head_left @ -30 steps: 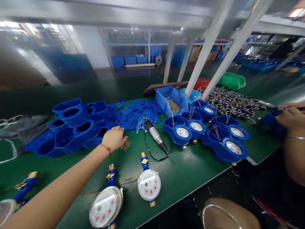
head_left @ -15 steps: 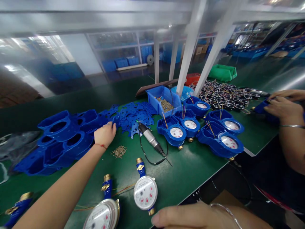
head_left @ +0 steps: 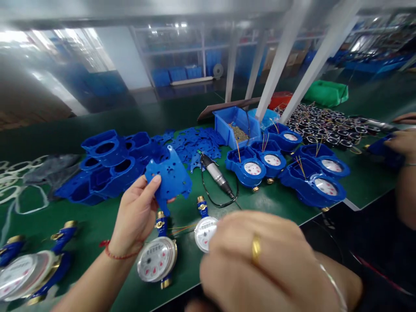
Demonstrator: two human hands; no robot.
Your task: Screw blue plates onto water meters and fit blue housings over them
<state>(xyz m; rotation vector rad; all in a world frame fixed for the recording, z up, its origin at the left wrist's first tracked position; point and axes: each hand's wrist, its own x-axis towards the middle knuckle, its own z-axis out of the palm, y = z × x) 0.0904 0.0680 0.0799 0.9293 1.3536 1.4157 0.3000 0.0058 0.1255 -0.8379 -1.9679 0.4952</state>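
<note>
A flat blue plate (head_left: 173, 175) with holes is pinched between the thumb and fingers of my left hand (head_left: 134, 216), raised over the bench. Large in the foreground, my right hand (head_left: 256, 260) is curled closed and somewhat blurred; its fingertips face away, so anything inside is hidden. It partly covers a water meter (head_left: 204, 234) with a white dial and brass end. Just right of my left wrist lies another water meter (head_left: 155, 260). Behind the hands are a pile of similar blue plates (head_left: 203, 141) and a power screwdriver (head_left: 216, 173) with a black cable.
Blue housings (head_left: 105, 147) are stacked at left. More meters (head_left: 19, 273) lie at front left. Blue housings with fitted dials (head_left: 251, 168) stand right of the screwdriver, before a blue bin (head_left: 224, 125) of screws. A co-worker's hand (head_left: 403, 141) is at far right.
My left hand has come back from the plate pile with a blue plate. My right hand has risen further into view and curled up. The view has shifted somewhat left.
</note>
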